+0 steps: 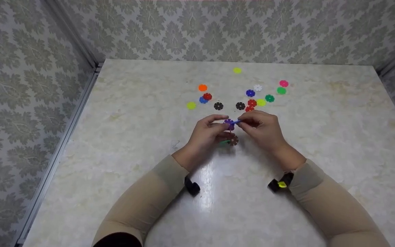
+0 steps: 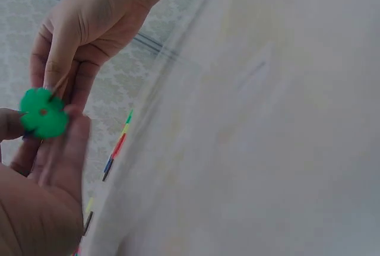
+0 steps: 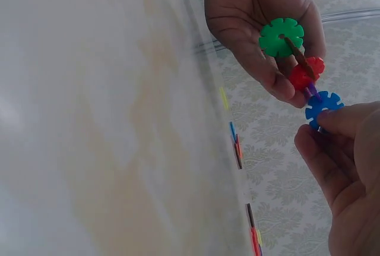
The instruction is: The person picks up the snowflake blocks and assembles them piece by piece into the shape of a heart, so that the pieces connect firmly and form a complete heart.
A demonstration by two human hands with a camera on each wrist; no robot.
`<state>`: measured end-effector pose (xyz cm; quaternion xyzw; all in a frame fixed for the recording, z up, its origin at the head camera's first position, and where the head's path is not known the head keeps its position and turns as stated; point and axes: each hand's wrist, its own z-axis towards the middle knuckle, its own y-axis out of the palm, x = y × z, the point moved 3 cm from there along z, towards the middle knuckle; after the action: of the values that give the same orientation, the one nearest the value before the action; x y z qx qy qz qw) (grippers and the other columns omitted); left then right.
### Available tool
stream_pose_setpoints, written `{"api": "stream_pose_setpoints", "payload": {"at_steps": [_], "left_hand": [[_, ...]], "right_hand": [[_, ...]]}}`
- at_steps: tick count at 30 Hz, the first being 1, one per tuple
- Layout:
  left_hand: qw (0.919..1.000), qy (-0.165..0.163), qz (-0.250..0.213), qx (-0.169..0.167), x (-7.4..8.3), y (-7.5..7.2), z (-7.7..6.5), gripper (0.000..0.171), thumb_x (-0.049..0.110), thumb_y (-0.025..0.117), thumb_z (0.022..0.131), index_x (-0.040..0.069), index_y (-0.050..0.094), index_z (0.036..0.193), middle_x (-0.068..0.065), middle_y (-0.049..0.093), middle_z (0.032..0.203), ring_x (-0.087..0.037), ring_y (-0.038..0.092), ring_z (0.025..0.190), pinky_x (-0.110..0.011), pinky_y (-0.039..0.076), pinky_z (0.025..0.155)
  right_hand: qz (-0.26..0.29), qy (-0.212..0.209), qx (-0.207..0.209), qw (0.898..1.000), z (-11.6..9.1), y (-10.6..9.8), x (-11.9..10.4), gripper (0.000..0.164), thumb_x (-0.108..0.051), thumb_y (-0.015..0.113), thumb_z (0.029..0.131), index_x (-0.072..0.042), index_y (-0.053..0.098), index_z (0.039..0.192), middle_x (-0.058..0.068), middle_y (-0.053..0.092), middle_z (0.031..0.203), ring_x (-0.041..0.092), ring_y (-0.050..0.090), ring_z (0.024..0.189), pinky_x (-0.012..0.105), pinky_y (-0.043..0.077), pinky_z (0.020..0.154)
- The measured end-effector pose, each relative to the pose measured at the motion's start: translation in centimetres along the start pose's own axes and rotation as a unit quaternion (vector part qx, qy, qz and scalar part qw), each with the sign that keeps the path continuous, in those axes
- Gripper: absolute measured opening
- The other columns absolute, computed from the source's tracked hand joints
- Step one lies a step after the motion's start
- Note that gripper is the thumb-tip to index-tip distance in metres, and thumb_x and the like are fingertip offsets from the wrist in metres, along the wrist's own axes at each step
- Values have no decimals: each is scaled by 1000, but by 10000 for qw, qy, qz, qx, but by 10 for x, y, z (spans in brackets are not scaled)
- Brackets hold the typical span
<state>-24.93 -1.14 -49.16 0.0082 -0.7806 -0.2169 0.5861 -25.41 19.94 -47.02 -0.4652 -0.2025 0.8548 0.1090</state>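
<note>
My left hand (image 1: pixel 201 135) holds a short chain of slotted plastic discs between thumb and fingers. In the right wrist view the chain runs from a green disc (image 3: pixel 273 37) through a brown disc (image 3: pixel 301 59) seen nearly edge-on and a red disc (image 3: pixel 301 76) to a purple disc (image 1: pixel 228 123). My right hand (image 1: pixel 266 132) pinches a blue disc (image 3: pixel 321 105) between thumb and fingertips, its edge right at the purple one's. The left wrist view has the green disc facing the camera, hiding most of the chain.
Farther back on the pale marbled table (image 1: pixel 132 113) lie loose discs: an orange disc (image 1: pixel 202 87), a red disc (image 1: pixel 207 96) overlapping a blue one, two black discs, a white disc (image 1: pixel 258 87), a pink disc (image 1: pixel 284 83) and several others. Patterned walls border the table's back and left.
</note>
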Motion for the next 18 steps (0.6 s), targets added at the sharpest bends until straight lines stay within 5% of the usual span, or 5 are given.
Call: {"api": "stream_pose_setpoints", "payload": {"at_steps": [3,7,12,18], "left_hand": [[9997,-32,-196,-147,-1,2,0,43,7,67,112,-1,60,153,-33,75,137,-27,86,100,-45,70,102],[9991,-199,-317,-208,-3,4,-1,27,14,66,114,-2,75,134,-18,82,123,-24,85,99,-39,71,100],[9985,-433,-152,-289,-7,4,0,28,25,71,114,1,83,124,-7,85,110,-18,82,94,-33,71,92],[9982,-511,-159,-283,-11,1,4,35,22,72,113,-4,75,136,-21,82,128,-21,84,100,-34,71,95]], "right_hand": [[121,144,12,9998,1,0,1,12,4,85,98,0,86,109,15,85,104,3,74,90,13,64,85],[209,175,-97,9996,2,2,1,13,5,84,98,-2,87,109,14,86,104,3,75,92,13,64,87],[116,209,-468,9986,5,4,-1,15,6,82,99,-2,87,111,14,86,109,6,78,100,14,64,92],[-543,694,-940,9917,19,-16,2,20,2,79,102,-2,85,121,13,86,120,29,81,112,28,68,98]]}}
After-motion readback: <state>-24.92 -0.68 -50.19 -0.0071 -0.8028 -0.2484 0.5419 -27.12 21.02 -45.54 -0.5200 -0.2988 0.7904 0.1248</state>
